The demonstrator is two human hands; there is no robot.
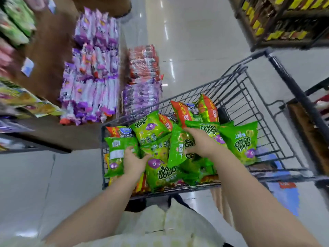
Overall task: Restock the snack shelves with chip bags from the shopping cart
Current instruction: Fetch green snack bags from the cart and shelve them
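A wire shopping cart (249, 97) stands in front of me, full of green onion-ring chip bags and some red-and-green bags (206, 108) at its far side. My left hand (132, 162) grips a green bag (116, 154) at the cart's near left corner, fingers curled over its edge. My right hand (199, 142) holds another green bag (179, 147) in the middle of the pile, fingers wrapped round its side. More green bags (240, 139) lie to the right of that hand.
Snack shelves (48, 56) run along the left, with green, pink and yellow bags. Purple packs (92, 73) and red packs (144, 63) are stacked beside them. Another shelf unit (284, 22) stands at the far right across the glossy aisle floor (192, 38).
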